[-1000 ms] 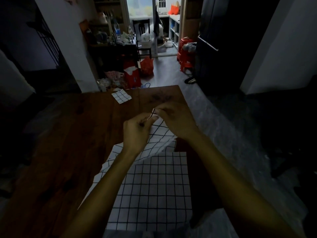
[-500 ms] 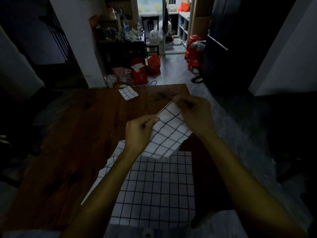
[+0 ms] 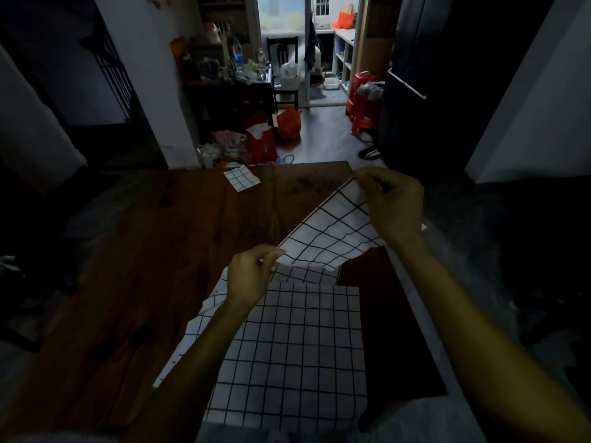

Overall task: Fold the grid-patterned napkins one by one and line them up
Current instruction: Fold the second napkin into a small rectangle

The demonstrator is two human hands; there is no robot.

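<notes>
I hold a white napkin with a black grid (image 3: 329,231) stretched in the air above the wooden table (image 3: 144,266). My left hand (image 3: 251,278) pinches its near corner. My right hand (image 3: 391,204) pinches the far corner. The held edge runs taut between them and the cloth sags below. Under my arms lies a pile of unfolded grid napkins (image 3: 287,356), spread flat at the table's near edge. One small folded grid napkin (image 3: 241,177) rests at the table's far edge.
The table's right edge runs just under my right hand, with grey floor (image 3: 447,298) beyond it. Behind the far edge stand a red bag (image 3: 262,145), other clutter and a white pillar (image 3: 153,91). The room is dim.
My hands have drawn apart, the right one moving up and right, the left one down. The napkin edge between them went from bunched to stretched out.
</notes>
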